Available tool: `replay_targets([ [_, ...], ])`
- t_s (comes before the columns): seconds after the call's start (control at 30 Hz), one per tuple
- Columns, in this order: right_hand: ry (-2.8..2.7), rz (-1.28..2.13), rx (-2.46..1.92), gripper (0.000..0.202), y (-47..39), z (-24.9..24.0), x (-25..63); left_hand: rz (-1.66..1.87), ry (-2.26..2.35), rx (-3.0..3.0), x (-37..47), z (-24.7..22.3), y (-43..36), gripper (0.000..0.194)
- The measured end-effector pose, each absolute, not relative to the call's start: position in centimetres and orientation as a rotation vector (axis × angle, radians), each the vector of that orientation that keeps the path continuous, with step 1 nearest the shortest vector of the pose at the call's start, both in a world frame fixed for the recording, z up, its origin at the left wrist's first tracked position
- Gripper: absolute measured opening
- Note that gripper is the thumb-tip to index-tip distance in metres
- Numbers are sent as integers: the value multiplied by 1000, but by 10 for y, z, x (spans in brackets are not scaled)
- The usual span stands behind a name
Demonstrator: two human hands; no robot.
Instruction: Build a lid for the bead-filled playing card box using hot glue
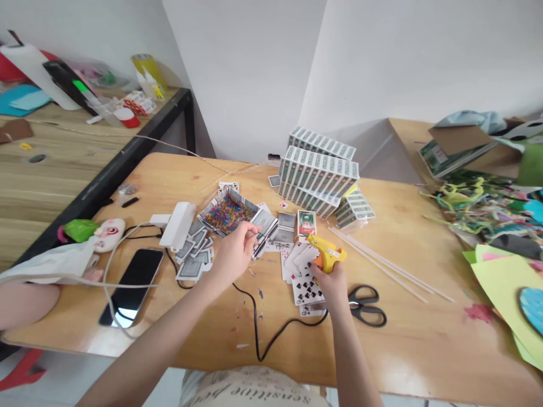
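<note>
At the near edge of the table (297, 353), printed cloth (250, 390) shows between two bare forearms. A black cord (255, 316) loops over the near part of the wood. To the left lies a dark phone (136, 280), with a pale cable across it; to the right, black-handled scissors (368, 305) lie beside the right wrist.

The right grip (333, 280) is closed around the handle of a yellow glue gun (326, 252); the gun rises from the far side of the hand, its body over loose face-up cards (307, 290). The left grip (237, 249), left of the gun and apart from it, has its fingers drawn together at the near left side of a grey-patterned card piece (266, 222). Whether they pinch it or only rest by it, I cannot tell.

Left of that hand are face-down cards (194, 264) and a white plastic case (178, 226). Just beyond the hand, a card-walled tray (207, 217) holds small coloured bits, and a green and red card box (306, 222) stands farther right. Thin white sticks (390, 263) slant across the right side. Farther back, rows of green and white boxes (318, 175) are stacked before the pale wall (250, 68).
</note>
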State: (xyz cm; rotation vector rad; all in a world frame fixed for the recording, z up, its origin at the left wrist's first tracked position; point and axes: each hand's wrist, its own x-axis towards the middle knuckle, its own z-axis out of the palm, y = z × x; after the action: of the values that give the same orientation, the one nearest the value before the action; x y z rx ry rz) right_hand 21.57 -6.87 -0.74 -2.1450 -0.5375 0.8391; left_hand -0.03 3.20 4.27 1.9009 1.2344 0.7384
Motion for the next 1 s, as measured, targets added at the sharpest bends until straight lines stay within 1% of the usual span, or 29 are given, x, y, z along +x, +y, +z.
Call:
replay_targets([
  [0.13,-514,842,-2101,32,-69,-11,216,812,1100,1493,14,34,52,3],
  [0.2,-502,864,-2082,34,-69,-12,216,802,1044,1412,21,32,61,3],
  [0.3,-499,888,-2074,35,-69,-15,217,800,992,1460,27,36,71,4],
  [0.43,-533,879,-2091,33,-69,-17,219,770,936,1724,29,44,75,4],
  [0.57,-541,877,-2068,32,-69,-16,218,739,895,1791,28,39,76,4],
  [0.73,-532,873,-2080,31,-69,-9,214,882,934,1739,30,30,79,8],
  [0.87,-530,854,-2109,29,-68,-5,213,999,1005,1658,26,42,77,12],
  [0.93,-525,836,-2125,27,-68,-4,212,877,963,1690,19,53,70,12],
  [1.0,-513,829,-2130,27,-68,-3,212,590,863,1842,10,63,59,12],
])
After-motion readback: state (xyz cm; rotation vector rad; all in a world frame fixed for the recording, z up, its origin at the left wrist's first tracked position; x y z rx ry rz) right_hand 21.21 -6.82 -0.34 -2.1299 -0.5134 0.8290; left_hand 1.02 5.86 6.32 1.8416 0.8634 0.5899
